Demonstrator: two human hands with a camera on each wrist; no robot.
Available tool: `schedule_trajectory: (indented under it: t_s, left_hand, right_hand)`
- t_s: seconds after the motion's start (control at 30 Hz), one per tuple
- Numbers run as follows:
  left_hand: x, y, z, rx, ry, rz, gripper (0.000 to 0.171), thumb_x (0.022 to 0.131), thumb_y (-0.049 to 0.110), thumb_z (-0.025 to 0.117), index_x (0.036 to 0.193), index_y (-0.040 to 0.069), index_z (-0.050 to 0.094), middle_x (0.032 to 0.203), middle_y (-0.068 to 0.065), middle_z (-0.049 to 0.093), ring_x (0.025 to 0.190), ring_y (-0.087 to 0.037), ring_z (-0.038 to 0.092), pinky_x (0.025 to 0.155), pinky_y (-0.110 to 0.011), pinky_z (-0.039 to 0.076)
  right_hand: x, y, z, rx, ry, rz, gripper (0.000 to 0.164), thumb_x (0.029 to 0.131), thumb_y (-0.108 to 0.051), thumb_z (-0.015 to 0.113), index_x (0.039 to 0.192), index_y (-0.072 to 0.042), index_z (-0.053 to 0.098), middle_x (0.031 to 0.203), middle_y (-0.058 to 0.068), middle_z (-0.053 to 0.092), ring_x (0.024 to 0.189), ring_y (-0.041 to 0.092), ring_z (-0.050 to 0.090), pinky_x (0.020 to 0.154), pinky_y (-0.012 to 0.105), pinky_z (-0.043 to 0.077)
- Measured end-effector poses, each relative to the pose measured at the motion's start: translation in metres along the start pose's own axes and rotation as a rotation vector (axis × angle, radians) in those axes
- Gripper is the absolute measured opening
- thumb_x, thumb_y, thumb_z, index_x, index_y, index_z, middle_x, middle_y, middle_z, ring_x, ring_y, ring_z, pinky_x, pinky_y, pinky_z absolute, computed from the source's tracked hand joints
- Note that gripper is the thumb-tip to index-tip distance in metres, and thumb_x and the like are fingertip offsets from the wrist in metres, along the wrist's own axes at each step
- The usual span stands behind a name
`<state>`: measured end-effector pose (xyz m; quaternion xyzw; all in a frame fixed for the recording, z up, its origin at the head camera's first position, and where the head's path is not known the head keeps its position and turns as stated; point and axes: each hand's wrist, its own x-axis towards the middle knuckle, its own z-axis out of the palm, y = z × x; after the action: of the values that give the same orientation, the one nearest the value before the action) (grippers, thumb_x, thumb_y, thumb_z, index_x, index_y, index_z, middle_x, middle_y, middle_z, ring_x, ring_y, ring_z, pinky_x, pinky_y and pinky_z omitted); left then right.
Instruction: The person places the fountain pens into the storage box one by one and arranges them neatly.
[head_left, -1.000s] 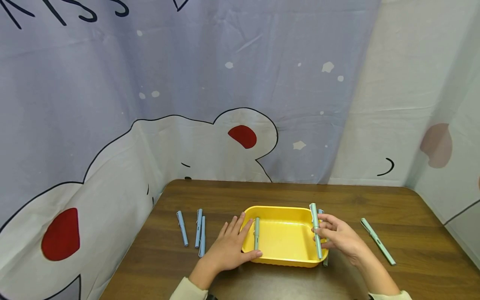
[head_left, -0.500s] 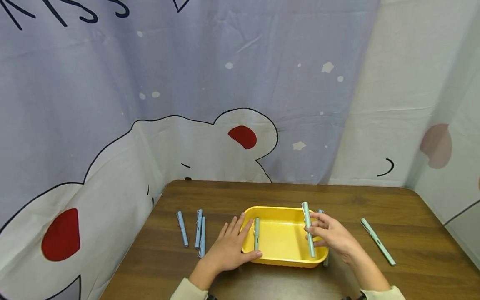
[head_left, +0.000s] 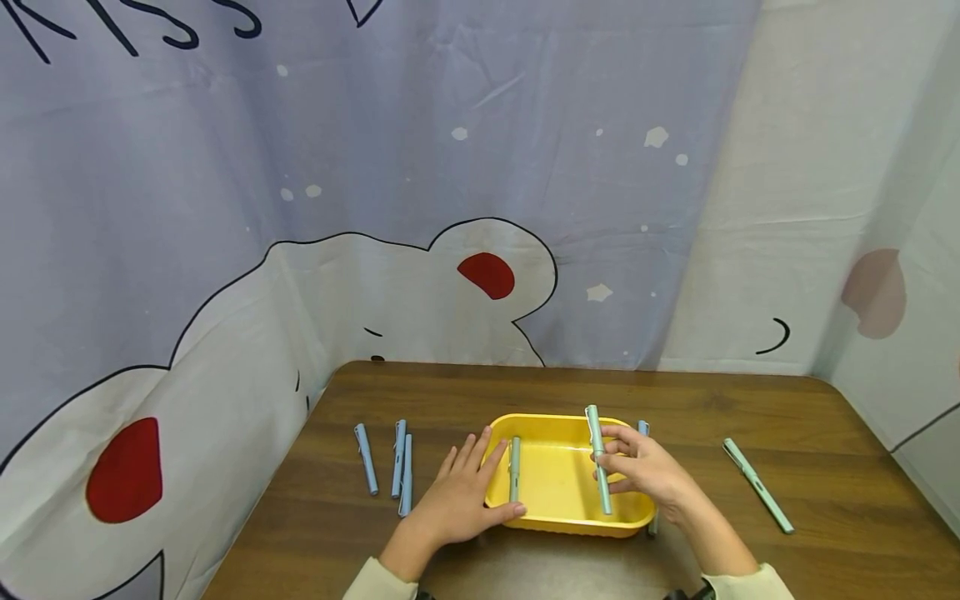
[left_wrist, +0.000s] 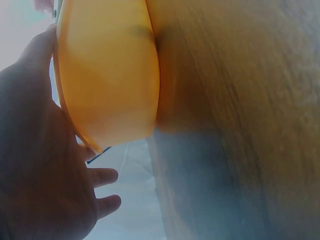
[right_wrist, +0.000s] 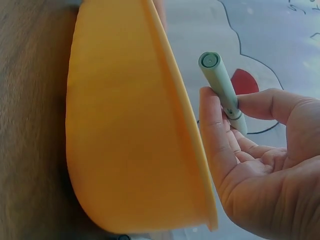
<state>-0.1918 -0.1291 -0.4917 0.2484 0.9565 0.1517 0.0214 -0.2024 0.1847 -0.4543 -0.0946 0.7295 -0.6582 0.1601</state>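
From the head view, a yellow tray (head_left: 558, 521) sits low in the middle of the frame on a brown table (head_left: 750, 400). The right hand (head_left: 645, 471) pinches a green pen (head_left: 597, 458) with its fingers and holds it over the right part of the tray. The left hand (head_left: 457, 500) lies flat against the tray's left side, with the thumb along the near rim and the fingers straight. One pen (head_left: 513, 469) lies inside the tray, just by that hand. Three blue pens (head_left: 393, 458) lie on the table to the left, and one more green pen (head_left: 757, 485) lies far to the right.

From the left wrist view, the left hand (left_wrist: 45, 185) fills the lower left — its fingers are loose, beside the tray (left_wrist: 107, 75).

From the right wrist view, the right hand (right_wrist: 265, 165) at the right holds the green pen (right_wrist: 222, 90) between thumb and fingers, just beside the tray (right_wrist: 135, 125) rim.
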Motion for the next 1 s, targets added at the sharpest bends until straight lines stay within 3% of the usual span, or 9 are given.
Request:
schedule_trajectory:
  t_s: [0.37,1.0]
  left_hand:
    - [0.0,-0.001,0.002,0.001,0.01,0.0,0.094,0.092,0.074,0.049,0.163,0.017,0.023,0.17,-0.012,0.009,0.154,-0.039,0.018,0.12,-0.061,0.02]
    - [0.001,0.0,0.002,-0.013,0.012,-0.004,0.092,0.093,0.07,0.052,0.163,0.017,0.024,0.17,-0.013,0.009,0.153,-0.041,0.018,0.12,-0.062,0.019]
  right_hand:
    - [0.013,0.007,0.016,0.028,0.015,-0.005,0.063,0.095,-0.005,0.064,0.149,0.006,0.035,0.105,0.012,0.056,0.091,0.028,0.07,0.075,0.045,0.061]
    - [0.03,0.016,0.043,0.014,0.09,0.048,0.062,0.09,0.001,0.065,0.147,0.005,0.04,0.103,0.015,0.056,0.08,0.022,0.066,0.068,0.043,0.062]
